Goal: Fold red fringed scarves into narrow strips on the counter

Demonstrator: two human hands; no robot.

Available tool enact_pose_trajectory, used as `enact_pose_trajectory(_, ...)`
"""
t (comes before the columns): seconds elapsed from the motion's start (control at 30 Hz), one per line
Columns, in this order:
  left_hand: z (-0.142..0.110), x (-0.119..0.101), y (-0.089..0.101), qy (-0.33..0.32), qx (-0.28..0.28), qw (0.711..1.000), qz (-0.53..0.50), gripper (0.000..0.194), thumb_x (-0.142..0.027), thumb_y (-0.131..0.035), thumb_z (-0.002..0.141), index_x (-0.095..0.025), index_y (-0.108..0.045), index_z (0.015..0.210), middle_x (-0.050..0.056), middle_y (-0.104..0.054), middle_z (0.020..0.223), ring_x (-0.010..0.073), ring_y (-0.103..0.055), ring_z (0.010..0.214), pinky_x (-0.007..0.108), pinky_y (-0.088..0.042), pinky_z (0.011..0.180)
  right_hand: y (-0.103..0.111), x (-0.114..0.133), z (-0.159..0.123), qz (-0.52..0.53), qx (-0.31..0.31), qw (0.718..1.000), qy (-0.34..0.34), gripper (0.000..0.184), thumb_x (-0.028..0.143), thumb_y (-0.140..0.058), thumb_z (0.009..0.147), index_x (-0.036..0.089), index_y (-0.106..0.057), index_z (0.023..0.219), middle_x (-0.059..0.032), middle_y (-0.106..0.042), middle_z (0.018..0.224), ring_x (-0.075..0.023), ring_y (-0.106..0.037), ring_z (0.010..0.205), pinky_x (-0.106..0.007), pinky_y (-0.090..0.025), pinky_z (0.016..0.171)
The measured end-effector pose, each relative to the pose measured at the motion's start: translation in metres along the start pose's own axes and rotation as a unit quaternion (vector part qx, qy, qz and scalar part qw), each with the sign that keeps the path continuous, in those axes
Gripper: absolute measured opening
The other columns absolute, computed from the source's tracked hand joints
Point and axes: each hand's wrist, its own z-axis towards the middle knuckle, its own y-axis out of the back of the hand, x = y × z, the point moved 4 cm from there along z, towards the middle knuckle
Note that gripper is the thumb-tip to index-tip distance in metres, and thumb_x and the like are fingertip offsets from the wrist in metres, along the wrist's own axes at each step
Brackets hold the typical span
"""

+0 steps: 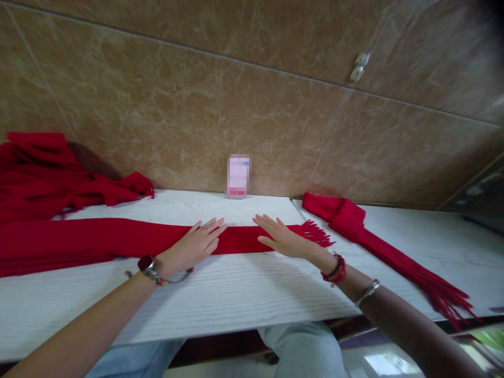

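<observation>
A long red scarf (244, 240) lies flat across the white table, its fringed end toward the right and its other end running out of view at the left. My left hand (199, 242) rests on the scarf with fingers extended, palm down. To the right, my right hand (281, 237) is over the scarf near the fringe, also flat with fingers stretched out. Neither hand grips anything. Between the two hands a stretch of smooth red cloth shows.
On the right, a second red scarf (346, 215) lies folded, its fringe trailing to the front edge. A heap of red cloth (51, 173) sits at the back left. A blurred-out phone-like object (238, 176) leans on the brown wall (177, 105) behind the white table (220, 304).
</observation>
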Motion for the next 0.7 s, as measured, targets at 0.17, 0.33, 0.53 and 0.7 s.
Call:
enact_pose_trajectory(0.17,0.001,0.005,-0.012,0.022,0.013,0.999,0.04,0.049,-0.026,-0.025,0.092,-0.016,-0.03,0.139,0.01,-0.026,0.146,0.0226,-0.022,0.135,0.044,-0.023,0.106,-0.032,0.034,0.034,-0.086,-0.046,0.995,0.001,0.053,0.042,-0.03,0.093,0.018,-0.026,0.14,-0.0124,-0.026,0.146,-0.0286,-0.021,0.134,-0.06,-0.022,0.102)
enact_pose_trajectory(0.33,0.001,0.008,-0.013,0.02,0.018,0.999,0.043,0.05,-0.029,-0.026,0.092,-0.016,-0.029,0.14,0.009,-0.025,0.147,0.0214,-0.021,0.135,0.043,-0.021,0.106,-0.038,-0.007,0.008,-0.155,-0.047,0.987,-0.009,0.049,0.035,-0.026,0.094,0.019,-0.025,0.141,-0.0099,-0.027,0.146,-0.0273,-0.023,0.134,-0.057,-0.028,0.1)
enact_pose_trajectory(0.53,0.003,0.008,-0.015,0.027,0.021,0.999,0.031,0.052,-0.032,-0.025,0.091,-0.015,-0.027,0.14,0.007,-0.023,0.147,0.0214,-0.02,0.135,0.043,-0.019,0.107,-0.024,-0.108,-0.059,-0.224,-0.055,0.966,-0.114,0.047,0.025,-0.022,0.093,0.017,-0.033,0.138,-0.0122,-0.032,0.143,-0.0275,-0.028,0.132,-0.054,-0.032,0.1)
enact_pose_trajectory(0.7,0.004,0.007,-0.015,0.014,0.005,1.0,0.024,0.051,-0.031,-0.027,0.091,-0.016,-0.03,0.139,0.009,-0.026,0.146,0.0228,-0.021,0.135,0.045,-0.02,0.107,-0.013,-0.13,-0.07,-0.207,-0.056,0.957,-0.196,0.047,0.028,-0.025,0.093,0.016,-0.036,0.137,-0.0154,-0.034,0.141,-0.0309,-0.03,0.13,-0.06,-0.032,0.096)
